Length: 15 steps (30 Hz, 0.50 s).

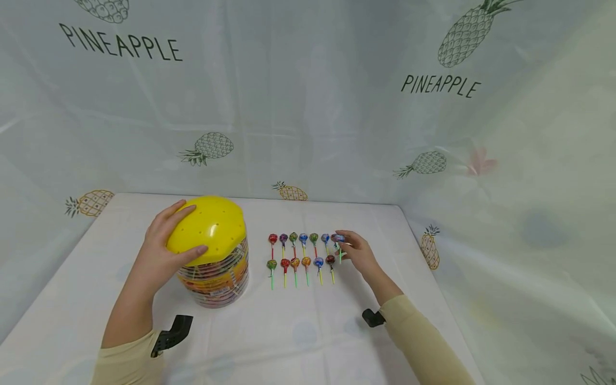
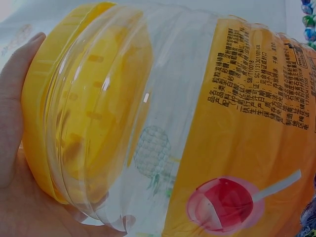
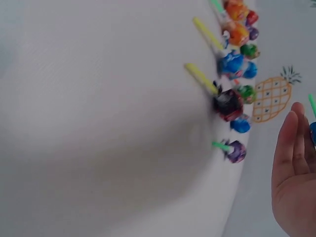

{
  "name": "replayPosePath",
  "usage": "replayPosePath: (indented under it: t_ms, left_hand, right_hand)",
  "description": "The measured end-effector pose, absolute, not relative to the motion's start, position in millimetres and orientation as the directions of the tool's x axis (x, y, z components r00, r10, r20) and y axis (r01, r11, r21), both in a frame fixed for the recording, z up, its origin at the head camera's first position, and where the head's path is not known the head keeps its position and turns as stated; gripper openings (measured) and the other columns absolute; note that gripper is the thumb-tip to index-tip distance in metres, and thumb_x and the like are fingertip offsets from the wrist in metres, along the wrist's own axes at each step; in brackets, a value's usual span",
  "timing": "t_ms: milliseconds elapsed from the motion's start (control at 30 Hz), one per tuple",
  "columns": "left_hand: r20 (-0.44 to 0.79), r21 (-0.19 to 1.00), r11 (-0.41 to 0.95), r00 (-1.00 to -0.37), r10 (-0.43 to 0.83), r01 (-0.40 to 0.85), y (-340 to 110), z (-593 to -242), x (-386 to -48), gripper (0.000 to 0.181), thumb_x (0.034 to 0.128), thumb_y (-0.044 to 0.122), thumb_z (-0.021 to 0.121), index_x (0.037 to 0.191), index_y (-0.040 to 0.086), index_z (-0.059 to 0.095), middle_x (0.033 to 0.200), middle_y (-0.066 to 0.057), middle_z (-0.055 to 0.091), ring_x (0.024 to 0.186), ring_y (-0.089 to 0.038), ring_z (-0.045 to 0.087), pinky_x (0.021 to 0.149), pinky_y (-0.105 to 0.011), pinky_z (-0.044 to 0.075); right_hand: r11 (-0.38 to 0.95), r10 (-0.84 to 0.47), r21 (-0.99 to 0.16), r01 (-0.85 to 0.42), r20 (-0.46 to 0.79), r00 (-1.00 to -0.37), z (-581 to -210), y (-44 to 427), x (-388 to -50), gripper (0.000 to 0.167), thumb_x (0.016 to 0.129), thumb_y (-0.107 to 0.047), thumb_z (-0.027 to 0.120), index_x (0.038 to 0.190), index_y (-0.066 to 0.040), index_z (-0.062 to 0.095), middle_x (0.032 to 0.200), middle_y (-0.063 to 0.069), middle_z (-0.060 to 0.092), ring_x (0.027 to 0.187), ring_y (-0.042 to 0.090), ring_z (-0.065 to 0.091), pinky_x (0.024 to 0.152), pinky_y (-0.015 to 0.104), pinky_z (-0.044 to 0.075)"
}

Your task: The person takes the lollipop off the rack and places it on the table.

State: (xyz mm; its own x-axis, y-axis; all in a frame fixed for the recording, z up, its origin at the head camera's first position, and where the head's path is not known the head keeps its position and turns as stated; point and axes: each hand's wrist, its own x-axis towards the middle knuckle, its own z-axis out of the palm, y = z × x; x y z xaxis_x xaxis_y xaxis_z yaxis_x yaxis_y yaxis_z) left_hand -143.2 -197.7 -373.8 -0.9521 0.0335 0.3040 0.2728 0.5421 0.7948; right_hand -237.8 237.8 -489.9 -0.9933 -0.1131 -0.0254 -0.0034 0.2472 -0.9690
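Note:
A clear ribbed plastic jar with a yellow lid stands on the left part of the table, tilted in the left wrist view. My left hand grips it at the lid, thumb on one side and fingers spread on the other. An orange label with a lollipop picture wraps the jar. My right hand pinches a blue lollipop with a green stick, just over the right end of two lollipop rows. Beneath it lies a purple lollipop; a dark red lollipop lies nearby.
Several wrapped lollipops, such as a green one and a red one, lie in two rows right of the jar. A white cloth covers the table. Behind hangs a pineapple-print curtain.

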Motion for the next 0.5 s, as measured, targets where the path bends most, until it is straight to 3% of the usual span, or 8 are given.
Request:
replayPosePath:
  t_ms: [233, 500]
  left_hand:
    - [0.3, 0.799, 0.538, -0.953, 0.032, 0.269, -197, -373, -142, 0.08, 0.0809, 0.017, 0.08, 0.15, 0.014, 0.039, 0.159, -0.006, 0.018, 0.141, -0.043, 0.014, 0.096, -0.075, 0.031]
    - [0.3, 0.797, 0.54, -0.953, 0.035, 0.271, -198, -373, -142, 0.08, 0.0809, 0.017, 0.08, 0.15, 0.014, 0.039, 0.159, -0.005, 0.018, 0.141, -0.042, 0.013, 0.096, -0.075, 0.03]
  right_hand:
    - [0.353, -0.078, -0.935, 0.03, -0.062, -0.995, -503, 250, -235, 0.041, 0.094, -0.001, 0.062, 0.134, -0.006, 0.057, 0.122, 0.021, 0.058, 0.082, 0.034, 0.067, 0.065, 0.036, 0.058]
    - [0.42, -0.013, -0.902, 0.103, -0.119, -0.993, -518, 260, -237, 0.036, 0.089, -0.001, 0.068, 0.125, -0.002, 0.062, 0.114, 0.018, 0.061, 0.079, 0.022, 0.065, 0.066, 0.034, 0.058]
